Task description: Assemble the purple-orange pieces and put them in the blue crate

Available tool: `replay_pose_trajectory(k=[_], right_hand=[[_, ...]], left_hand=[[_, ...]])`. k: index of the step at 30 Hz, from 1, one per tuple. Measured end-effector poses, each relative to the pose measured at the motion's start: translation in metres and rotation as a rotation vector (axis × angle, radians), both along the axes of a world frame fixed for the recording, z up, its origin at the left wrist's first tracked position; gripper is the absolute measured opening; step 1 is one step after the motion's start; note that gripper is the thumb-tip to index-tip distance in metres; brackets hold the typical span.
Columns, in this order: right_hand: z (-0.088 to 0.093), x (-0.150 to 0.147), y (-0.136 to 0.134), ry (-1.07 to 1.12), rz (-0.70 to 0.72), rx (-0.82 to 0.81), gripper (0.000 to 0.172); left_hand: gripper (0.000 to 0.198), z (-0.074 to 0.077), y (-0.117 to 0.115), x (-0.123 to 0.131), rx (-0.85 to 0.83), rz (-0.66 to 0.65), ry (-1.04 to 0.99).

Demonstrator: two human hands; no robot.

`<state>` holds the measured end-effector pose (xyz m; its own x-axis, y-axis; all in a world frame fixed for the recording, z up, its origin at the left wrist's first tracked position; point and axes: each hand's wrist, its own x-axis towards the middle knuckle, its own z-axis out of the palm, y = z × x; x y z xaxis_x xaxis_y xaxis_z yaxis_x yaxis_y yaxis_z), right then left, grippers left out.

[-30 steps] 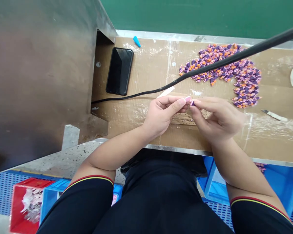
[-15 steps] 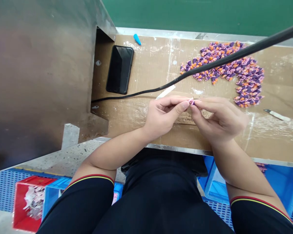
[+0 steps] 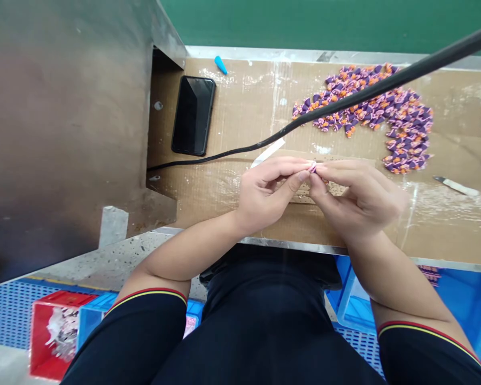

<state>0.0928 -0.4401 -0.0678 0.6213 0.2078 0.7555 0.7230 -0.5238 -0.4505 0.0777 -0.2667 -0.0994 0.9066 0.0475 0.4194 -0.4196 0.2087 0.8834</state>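
My left hand (image 3: 269, 190) and my right hand (image 3: 356, 195) meet fingertip to fingertip over the cardboard-covered bench (image 3: 244, 112). Both pinch one tiny purple and pink piece (image 3: 312, 168) between thumbs and forefingers; most of it is hidden by the fingers. A pile of several similar purple, orange and pink pieces (image 3: 385, 115) lies on the bench beyond my right hand. A white strip (image 3: 268, 152) pokes out just behind my left hand.
A black cable (image 3: 344, 104) crosses above the bench from upper right to the left. A black phone (image 3: 193, 115) lies at the left beside a large metal housing (image 3: 64, 117). A small blade (image 3: 456, 185) lies at right. Red (image 3: 40, 342) and blue (image 3: 457, 305) bins stand below.
My fingers have closed tighter on the small piece and my left thumb has slid under it. The hands stay in the same place; the view has shifted slightly.
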Motion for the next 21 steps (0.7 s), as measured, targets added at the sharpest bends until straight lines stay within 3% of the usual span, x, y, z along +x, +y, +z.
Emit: replay_pose_trajectory(k=[4, 8, 12, 16, 21], right_hand=[[-0.0029, 0.0022, -0.0017, -0.003, 0.006, 0.007, 0.016], [-0.0028, 0.0026, -0.0010, 0.015, -0.006, 0.033, 0.019], [-0.0046, 0.0029, -0.0006, 0.024, -0.017, 0.020, 0.015], [-0.0077, 0.0042, 0.0006, -0.018, -0.003, 0.059, 0.019], [-0.0050, 0.0034, 0.0010, 0.013, -0.002, 0.069, 0.017]], left_hand=[[0.016, -0.0008, 0.0013, 0.0010, 0.014, -0.010, 0.036], [0.027, 0.0026, -0.0005, -0.0045, -0.044, -0.100, 0.101], [0.038, 0.0009, -0.0012, -0.0067, -0.013, -0.080, 0.144], [0.035, -0.0029, 0.0008, -0.0037, 0.086, -0.044, 0.043], [0.028, 0.0022, 0.0003, -0.0038, 0.057, -0.033, 0.063]])
